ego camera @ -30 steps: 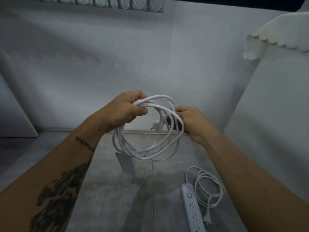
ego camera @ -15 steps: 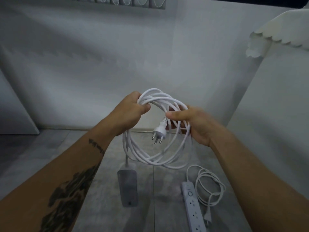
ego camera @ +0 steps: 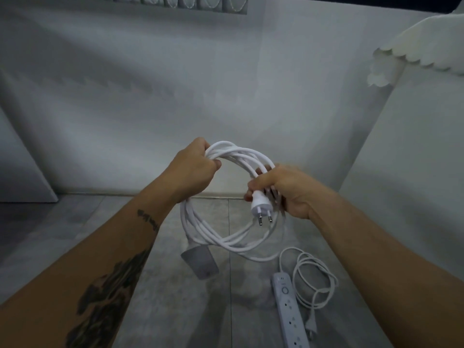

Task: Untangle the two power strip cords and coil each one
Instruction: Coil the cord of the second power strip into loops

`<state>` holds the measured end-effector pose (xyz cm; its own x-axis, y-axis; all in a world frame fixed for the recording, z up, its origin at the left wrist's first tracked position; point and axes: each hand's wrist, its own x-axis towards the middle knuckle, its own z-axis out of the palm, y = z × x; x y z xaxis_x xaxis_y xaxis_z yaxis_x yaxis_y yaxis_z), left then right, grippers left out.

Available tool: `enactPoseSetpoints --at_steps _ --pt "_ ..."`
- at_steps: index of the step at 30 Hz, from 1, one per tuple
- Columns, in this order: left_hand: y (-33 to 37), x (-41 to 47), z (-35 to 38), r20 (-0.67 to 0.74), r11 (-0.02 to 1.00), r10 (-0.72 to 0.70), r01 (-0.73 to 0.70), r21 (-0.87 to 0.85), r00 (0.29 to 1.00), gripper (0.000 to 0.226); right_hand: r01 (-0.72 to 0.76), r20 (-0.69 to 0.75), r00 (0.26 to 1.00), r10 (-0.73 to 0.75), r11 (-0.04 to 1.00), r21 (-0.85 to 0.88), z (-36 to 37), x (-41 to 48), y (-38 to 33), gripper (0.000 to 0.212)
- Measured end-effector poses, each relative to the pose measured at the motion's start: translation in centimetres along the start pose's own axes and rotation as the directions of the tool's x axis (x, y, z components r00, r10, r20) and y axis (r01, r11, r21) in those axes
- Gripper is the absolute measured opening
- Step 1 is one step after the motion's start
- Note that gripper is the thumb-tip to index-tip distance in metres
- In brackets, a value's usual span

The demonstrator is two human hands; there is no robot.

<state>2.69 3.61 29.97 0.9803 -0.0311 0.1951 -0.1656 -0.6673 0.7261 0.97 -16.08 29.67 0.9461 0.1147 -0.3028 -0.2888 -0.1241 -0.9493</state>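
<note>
A thick white cord (ego camera: pixel 221 238) hangs in a coil of several loops in the air between my hands. My left hand (ego camera: pixel 193 169) is closed around the top left of the coil. My right hand (ego camera: pixel 283 189) grips the coil's right side and pinches the two-pin plug (ego camera: pixel 261 205), whose pins point down. The cord's power strip (ego camera: pixel 199 263) dangles below the coil, seen end-on and greyish. A second white power strip (ego camera: pixel 290 313) lies on the floor at lower right, its thin cord (ego camera: pixel 315 282) coiled loosely beside it.
The floor (ego camera: pixel 160 292) is grey tile with a seam running toward me. A white wall (ego camera: pixel 175 101) rises just beyond my hands. A white panel (ego camera: pixel 414 172) stands on the right, with a scalloped cream edge (ego camera: pixel 414 51) above it.
The plug hung loose inside the coil before; my right hand now pinches it against the coil's right side. The dangling power strip has swung and tilted. The floor strip has stayed put.
</note>
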Motion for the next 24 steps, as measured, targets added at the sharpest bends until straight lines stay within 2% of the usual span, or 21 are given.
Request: enactPoseSetpoints --at_steps 2,4,6,9,11,13,15,18,21,24 --pt "0.2 0.0 0.3 -0.020 0.999 -0.011 0.012 0.036 1.000 0.014 -0.020 0.053 0.998 0.014 0.992 0.122 -0.3 -0.3 -0.1 0.015" --pt "0.3 0.0 0.6 -0.030 0.997 -0.003 0.005 0.071 1.000 0.013 -0.050 0.104 0.994 0.036 0.990 0.129 -0.7 -0.8 -0.4 0.019" --pt "0.3 -0.1 0.8 -0.041 0.996 0.019 -0.015 0.093 0.999 0.012 -0.063 0.119 0.991 0.060 0.998 0.019 -0.9 -1.1 -0.7 0.035" --pt "0.2 0.0 0.7 -0.050 0.993 0.041 -0.035 0.116 0.998 0.012 0.034 0.058 0.998 -0.019 0.967 -0.252 -0.6 -1.3 -0.8 0.025" --pt "-0.1 0.0 0.3 -0.031 0.991 0.045 -0.041 0.127 0.999 0.011 0.127 0.015 0.991 -0.136 0.873 -0.471 -0.6 -1.2 -0.9 0.019" --pt "-0.3 0.1 -0.2 -0.006 0.990 0.054 -0.053 0.131 0.999 0.011 0.187 0.041 0.977 -0.211 0.741 -0.645 -0.9 -1.2 -1.0 0.013" --pt "-0.7 0.2 -0.7 0.014 0.991 0.068 -0.069 0.116 0.998 0.014 0.198 0.050 0.973 -0.226 0.699 -0.687 -1.6 -1.1 -1.0 0.008" --pt "-1.5 0.3 -1.1 0.045 0.997 0.070 -0.070 0.009 0.997 0.009 0.205 0.039 0.964 -0.263 0.645 -0.736 -2.4 -1.3 -1.1 0.013" --pt "-2.2 0.3 -1.5 0.069 0.995 0.038 -0.031 -0.098 0.997 0.009 0.217 0.063 0.940 -0.335 0.446 -0.868 -3.1 -1.5 -1.3 0.019" --pt "-2.9 0.2 -2.2 0.074 0.991 0.013 -0.002 -0.136 0.997 0.012 0.234 0.066 0.936 -0.346 0.469 -0.852 -3.5 -1.8 -0.6 0.019"
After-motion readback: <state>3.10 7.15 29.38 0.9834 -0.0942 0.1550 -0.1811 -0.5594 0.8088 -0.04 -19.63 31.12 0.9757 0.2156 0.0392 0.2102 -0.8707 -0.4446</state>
